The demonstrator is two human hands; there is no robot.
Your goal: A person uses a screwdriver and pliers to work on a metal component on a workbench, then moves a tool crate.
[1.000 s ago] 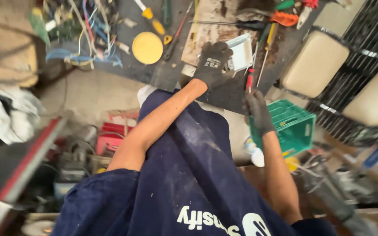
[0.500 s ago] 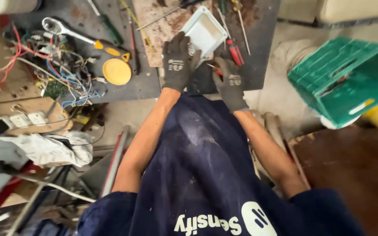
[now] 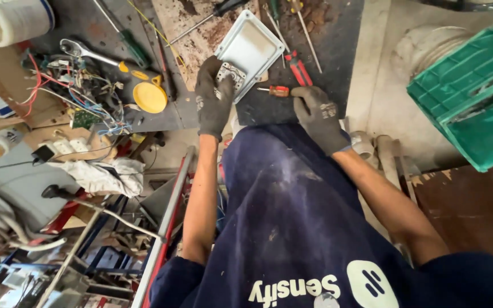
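On the cluttered dark workbench point(image 3: 338, 34), the gloved left hand point(image 3: 213, 97) pinches a small metal part point(image 3: 230, 74) against the pale rectangular tray point(image 3: 252, 45), while the right hand point(image 3: 318, 114) closes on a red-handled screwdriver point(image 3: 275, 90), with a yellow disc point(image 3: 150, 97), wrench point(image 3: 84, 51) and tangled wires point(image 3: 81, 85) to the left.

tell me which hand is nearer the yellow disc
Left. The left hand rests on the grey metal plate, just right of the yellow disc; the right hand is farther right, beyond the plate.
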